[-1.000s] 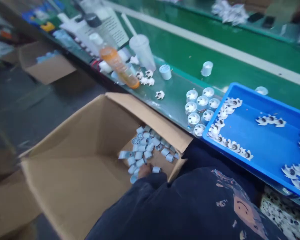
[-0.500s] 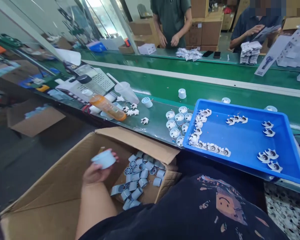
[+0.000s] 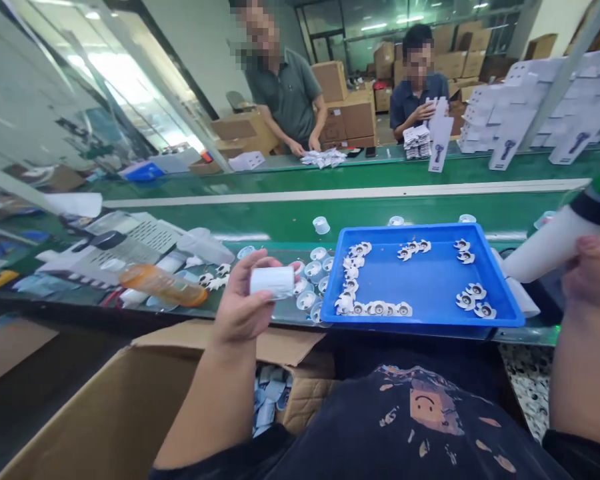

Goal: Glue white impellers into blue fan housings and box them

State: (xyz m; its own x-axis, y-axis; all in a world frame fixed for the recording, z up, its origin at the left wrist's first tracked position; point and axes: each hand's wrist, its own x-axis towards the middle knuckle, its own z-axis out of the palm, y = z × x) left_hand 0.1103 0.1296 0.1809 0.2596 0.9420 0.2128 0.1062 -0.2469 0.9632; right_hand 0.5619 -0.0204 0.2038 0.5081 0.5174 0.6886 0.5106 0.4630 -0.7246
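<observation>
My left hand (image 3: 243,303) is raised above the cardboard box (image 3: 120,400) with its fingers closed on a small pale-blue plastic cap (image 3: 273,281). More such caps (image 3: 267,400) lie inside the box. My right hand (image 3: 587,273) at the right edge grips a white cylindrical tool with a black and green end (image 3: 555,237). A blue tray (image 3: 500,313) in front of me holds several small white clip parts (image 3: 375,308). A cluster of caps (image 3: 313,277) stands on the table left of the tray.
An orange bottle (image 3: 163,283), a clear plastic cup (image 3: 205,245) and papers lie at the left. A green conveyor belt (image 3: 330,217) carries a few caps. Across it two people handle white packets and boxes. Stacks of white cartons (image 3: 545,110) stand at the far right.
My left hand has lifted out of the box with a cap and risen to tray height. The view tilted upward, and my right hand with the white tool came into view.
</observation>
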